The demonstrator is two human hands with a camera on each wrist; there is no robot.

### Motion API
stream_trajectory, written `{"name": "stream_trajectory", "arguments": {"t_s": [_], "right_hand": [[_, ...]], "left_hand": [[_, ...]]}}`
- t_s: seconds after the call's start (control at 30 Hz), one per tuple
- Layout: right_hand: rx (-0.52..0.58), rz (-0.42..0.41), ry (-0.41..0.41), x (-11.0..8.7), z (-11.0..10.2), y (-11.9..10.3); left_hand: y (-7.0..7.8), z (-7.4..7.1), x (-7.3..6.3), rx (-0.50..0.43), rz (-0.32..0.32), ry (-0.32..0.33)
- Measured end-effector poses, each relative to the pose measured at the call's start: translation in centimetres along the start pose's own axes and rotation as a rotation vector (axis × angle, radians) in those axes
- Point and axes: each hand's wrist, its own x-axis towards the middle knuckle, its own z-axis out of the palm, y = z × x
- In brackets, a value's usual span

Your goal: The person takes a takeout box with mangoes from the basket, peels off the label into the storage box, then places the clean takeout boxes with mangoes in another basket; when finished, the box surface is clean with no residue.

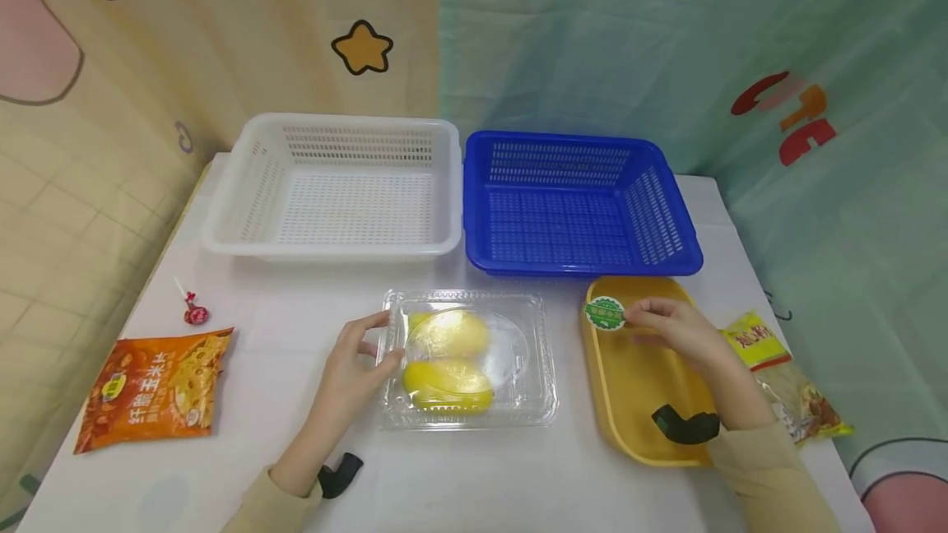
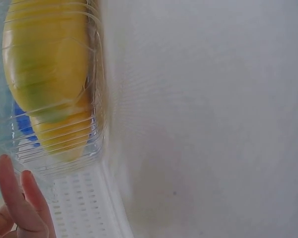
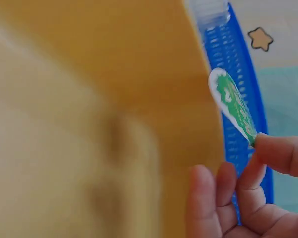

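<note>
The left hand (image 1: 355, 364) touches the box (image 1: 522, 360), fingers spread; the right hand (image 1: 670, 327) pinches the sticker (image 1: 605, 312) over the tray (image 1: 644, 377) — sticker-handling, I'd judge. Next seems to call for a light pinch — and a steady box.

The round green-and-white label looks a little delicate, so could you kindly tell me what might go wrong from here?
1. The right hand pinches the label only at its edge, so it might slip and drop into the yellow tray below.
2. The clear container has an oval outline on its lid and ridged sides; if the label goes there, it might crease.
3. The left hand touches only the container's left side, so a push might slide it.
</note>
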Motion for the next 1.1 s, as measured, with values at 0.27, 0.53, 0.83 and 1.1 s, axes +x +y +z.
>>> {"name": "stream_trajectory", "arguments": {"t_s": [0.27,0.53,0.83,1.1], "right_hand": [[-0.186,0.171,-0.022,0.7,-0.9,2.5],[-0.352,0.19,0.048,1.6,-0.5,3.7],[-0.52,0.148,0.133,1.8,0.0,3.4],[-0.553,0.159,0.178,2.2,0.2,3.8]], "left_hand": [[0.1,0.1,-0.1,0.0,0.0,0.004],[0.1,0.0,-0.1,-0.003,-0.006,0.008],[0.1,0.0,-0.2,-0.001,-0.01,0.008],[0.2,0.0,-0.2,0.012,-0.011,0.014]]}}
